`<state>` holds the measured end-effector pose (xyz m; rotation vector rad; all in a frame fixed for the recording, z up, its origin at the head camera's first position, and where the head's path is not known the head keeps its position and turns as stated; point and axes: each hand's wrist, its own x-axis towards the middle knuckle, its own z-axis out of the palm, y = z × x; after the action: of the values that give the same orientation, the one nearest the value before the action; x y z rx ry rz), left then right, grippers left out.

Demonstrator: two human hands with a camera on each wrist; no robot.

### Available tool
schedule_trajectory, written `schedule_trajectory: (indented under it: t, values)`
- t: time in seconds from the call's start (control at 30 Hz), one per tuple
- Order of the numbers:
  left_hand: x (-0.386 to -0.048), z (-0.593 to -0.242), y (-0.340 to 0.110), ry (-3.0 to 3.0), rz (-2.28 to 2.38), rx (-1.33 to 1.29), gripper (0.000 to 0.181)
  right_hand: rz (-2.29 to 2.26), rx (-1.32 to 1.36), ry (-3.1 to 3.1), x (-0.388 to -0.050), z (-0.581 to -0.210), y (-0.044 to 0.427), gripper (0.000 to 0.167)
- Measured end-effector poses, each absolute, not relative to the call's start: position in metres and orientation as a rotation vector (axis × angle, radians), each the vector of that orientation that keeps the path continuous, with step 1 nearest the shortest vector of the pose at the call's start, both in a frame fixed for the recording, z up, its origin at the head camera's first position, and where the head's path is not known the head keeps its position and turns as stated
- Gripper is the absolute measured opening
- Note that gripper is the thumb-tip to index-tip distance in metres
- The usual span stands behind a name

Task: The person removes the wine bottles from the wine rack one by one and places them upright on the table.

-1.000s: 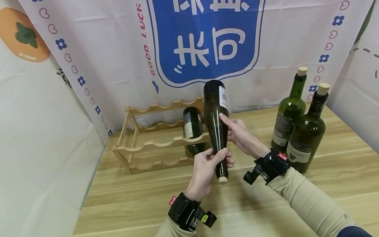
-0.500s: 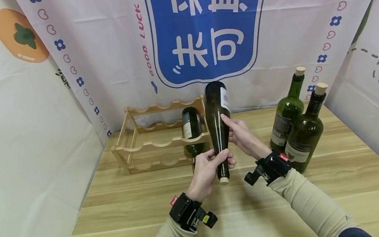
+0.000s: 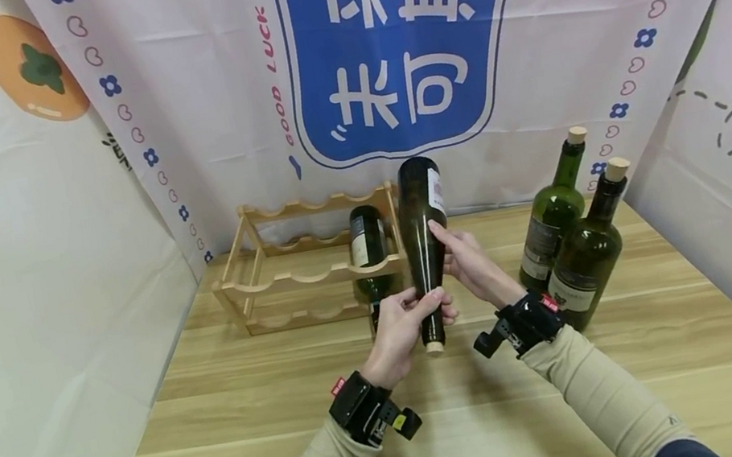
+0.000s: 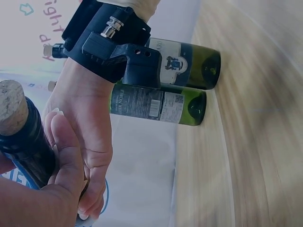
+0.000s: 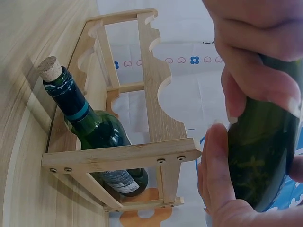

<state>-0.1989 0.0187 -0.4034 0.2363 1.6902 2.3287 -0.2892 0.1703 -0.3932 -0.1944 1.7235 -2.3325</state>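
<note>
A dark wine bottle (image 3: pixel 425 238) is held neck-down toward the person, its base up and away, just beyond the right end of the wooden wine rack (image 3: pixel 305 278). My left hand (image 3: pixel 401 332) grips its neck near the cork (image 3: pixel 434 348). My right hand (image 3: pixel 477 267) holds its body from the right, with the thumb along the glass; its other fingers are partly hidden behind. Another corked bottle (image 3: pixel 368 240) lies in the rack's rightmost visible place. In the right wrist view that racked bottle (image 5: pixel 102 130) slants with its neck over the lower rail.
To the right, a green corked bottle (image 3: pixel 555 215) and a darker corked bottle (image 3: pixel 588 263) stand upright close together on the wooden table (image 3: pixel 519 430). A printed cloth (image 3: pixel 230 122) hangs behind the rack, and white sheets close both sides.
The held bottle and both hands have shifted slightly right, away from the rack, uncovering more of the racked bottle's neck. The head view has turned a little. Both grips look the same.
</note>
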Motion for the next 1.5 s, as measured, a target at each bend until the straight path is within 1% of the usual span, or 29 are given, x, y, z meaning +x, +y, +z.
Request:
schedule_trajectory:
  t: [0.37, 1.1, 1.5]
  values:
    - [-0.199, -0.404, 0.022, 1.709, 2.306, 0.232, 0.033, -2.328, -0.186, 1.733, -0.289, -0.393, 0.174, 0.039]
    - [-0.202, -0.408, 0.030, 1.692, 2.309, 0.252, 0.032, -2.350, -0.175, 1.743, -0.289, -0.398, 0.182, 0.035]
    - [-0.203, -0.408, 0.034, 1.671, 2.317, 0.248, 0.031, -2.325, -0.174, 1.767, -0.287, -0.397, 0.186, 0.038]
